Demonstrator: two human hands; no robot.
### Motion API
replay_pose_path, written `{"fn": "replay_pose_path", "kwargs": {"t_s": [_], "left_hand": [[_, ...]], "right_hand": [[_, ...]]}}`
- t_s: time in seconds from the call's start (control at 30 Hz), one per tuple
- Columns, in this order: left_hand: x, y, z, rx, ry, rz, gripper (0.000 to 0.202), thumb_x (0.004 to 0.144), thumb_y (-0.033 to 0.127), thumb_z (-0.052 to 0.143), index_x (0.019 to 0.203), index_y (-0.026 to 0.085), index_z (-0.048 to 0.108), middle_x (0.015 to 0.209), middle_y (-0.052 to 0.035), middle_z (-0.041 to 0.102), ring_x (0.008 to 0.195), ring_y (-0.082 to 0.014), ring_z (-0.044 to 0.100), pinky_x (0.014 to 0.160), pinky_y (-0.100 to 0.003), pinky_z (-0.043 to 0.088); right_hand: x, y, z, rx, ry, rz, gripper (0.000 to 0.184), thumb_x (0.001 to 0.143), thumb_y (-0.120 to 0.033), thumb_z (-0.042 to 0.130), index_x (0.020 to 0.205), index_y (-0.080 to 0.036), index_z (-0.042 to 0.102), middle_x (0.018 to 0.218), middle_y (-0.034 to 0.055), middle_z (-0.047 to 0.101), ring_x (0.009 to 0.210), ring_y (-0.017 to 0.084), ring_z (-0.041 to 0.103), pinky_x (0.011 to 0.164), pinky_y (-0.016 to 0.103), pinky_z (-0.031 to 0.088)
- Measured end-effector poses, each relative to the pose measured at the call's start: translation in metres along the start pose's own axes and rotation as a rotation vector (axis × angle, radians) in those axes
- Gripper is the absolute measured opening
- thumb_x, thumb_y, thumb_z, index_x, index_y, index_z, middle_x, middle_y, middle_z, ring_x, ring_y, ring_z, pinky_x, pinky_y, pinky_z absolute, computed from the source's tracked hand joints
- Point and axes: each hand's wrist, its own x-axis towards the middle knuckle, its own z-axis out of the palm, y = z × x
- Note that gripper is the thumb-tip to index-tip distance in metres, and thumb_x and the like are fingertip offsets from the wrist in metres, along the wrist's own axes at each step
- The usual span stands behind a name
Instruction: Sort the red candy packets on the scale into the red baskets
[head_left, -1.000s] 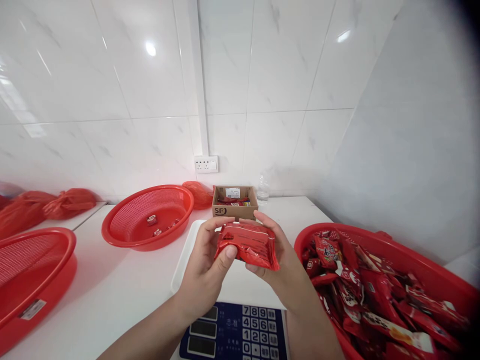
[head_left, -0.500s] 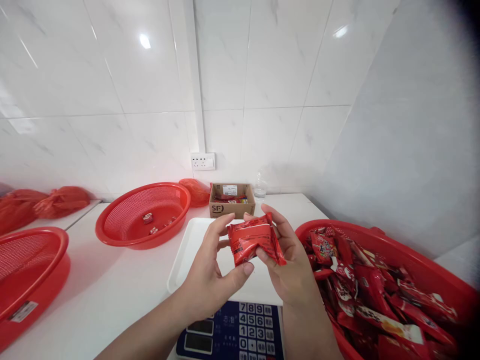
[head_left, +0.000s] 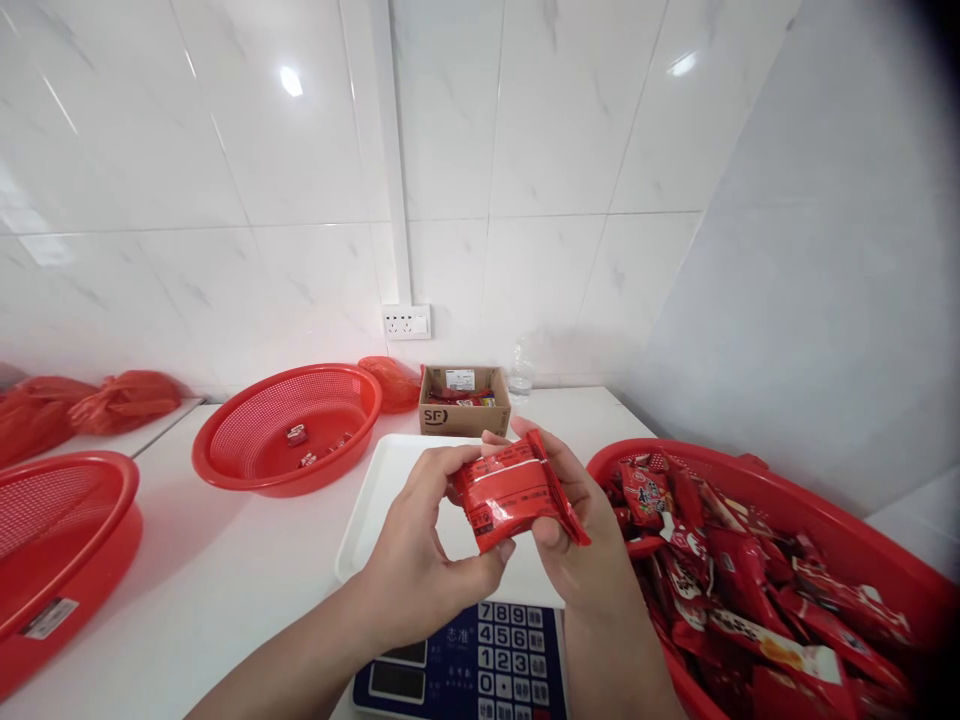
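Note:
Both my hands hold one small red snack packet (head_left: 514,492), its printed side facing me. My left hand (head_left: 431,545) grips the packet's left end, thumb below and fingers above and behind. At the right end my right hand (head_left: 589,530) closes round it, with the thumb on the lower edge. Beneath the hands lies the white pan (head_left: 367,520) of a weighing scale, partly hidden by them. The scale's blue keypad panel (head_left: 457,665) shows between my forearms.
To the right, a red basket (head_left: 750,470) is heaped with red snack packets (head_left: 750,590). A red basket (head_left: 285,385) with a few small wrapped pieces stands left, another red basket (head_left: 67,590) nearer. Behind the scale sit a cardboard box (head_left: 465,420), a clear bottle (head_left: 520,372) and red bags (head_left: 127,400).
The packet has tilted slightly, its right end lower, and shifted a little right and down. My left thumb has moved toward its lower edge. Both hands keep their hold.

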Motion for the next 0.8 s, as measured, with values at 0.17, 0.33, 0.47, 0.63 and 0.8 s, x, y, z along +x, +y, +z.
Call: {"fn": "replay_pose_path", "kwargs": {"t_s": [0.17, 0.33, 0.47, 0.63, 0.8], "left_hand": [[0.000, 0.003, -0.004, 0.017, -0.025, -0.062, 0.022, 0.078, 0.019, 0.068, 0.096, 0.023, 0.057, 0.089, 0.0006, 0.061, 0.080, -0.0143, 0.054, 0.072, -0.028, 0.046], [0.000, -0.010, -0.013, 0.057, -0.021, -0.092, 0.013, 0.085, 0.027, 0.066, 0.097, 0.023, 0.060, 0.092, -0.0015, 0.063, 0.083, -0.0160, 0.055, 0.072, -0.029, 0.047], [-0.005, -0.036, -0.023, 0.259, -0.005, -0.067, 0.018, 0.087, 0.023, 0.060, 0.106, 0.021, 0.059, 0.101, -0.0050, 0.065, 0.092, -0.0191, 0.058, 0.080, -0.034, 0.050], [-0.016, -0.069, -0.034, 0.568, -0.316, -0.166, 0.059, 0.087, 0.034, 0.064, 0.140, 0.023, 0.042, 0.148, -0.0140, 0.044, 0.138, -0.0338, 0.037, 0.107, -0.053, 0.040], [-0.014, -0.086, -0.038, 0.591, -0.804, -0.163, 0.060, 0.094, 0.046, 0.051, 0.149, 0.034, 0.032, 0.162, -0.0040, 0.015, 0.149, -0.0331, 0.004, 0.116, -0.057, 0.026]], "right_hand": [[0.001, 0.002, 0.001, -0.018, 0.046, 0.017, 0.062, 0.067, -0.049, 0.083, 0.123, -0.034, 0.062, 0.120, 0.0071, 0.069, 0.104, 0.027, 0.068, 0.081, 0.040, 0.060], [-0.002, 0.000, 0.003, -0.154, 0.043, 0.017, 0.070, 0.076, -0.045, 0.079, 0.138, -0.039, 0.047, 0.129, 0.0050, 0.064, 0.117, 0.025, 0.062, 0.098, 0.046, 0.051], [-0.011, -0.008, 0.004, -0.352, 0.151, -0.076, 0.066, 0.084, -0.039, 0.072, 0.141, -0.043, 0.039, 0.143, 0.0018, 0.053, 0.136, 0.022, 0.044, 0.109, 0.046, 0.042], [-0.042, -0.016, -0.009, -0.625, 0.269, -0.073, 0.055, 0.090, -0.039, 0.064, 0.139, -0.044, 0.040, 0.142, 0.0018, 0.052, 0.134, 0.022, 0.045, 0.107, 0.045, 0.043], [-0.085, -0.035, -0.039, -1.075, 0.348, 0.186, 0.053, 0.091, -0.046, 0.058, 0.140, -0.039, 0.040, 0.150, 0.0036, 0.043, 0.132, 0.027, 0.048, 0.107, 0.052, 0.041]]}}
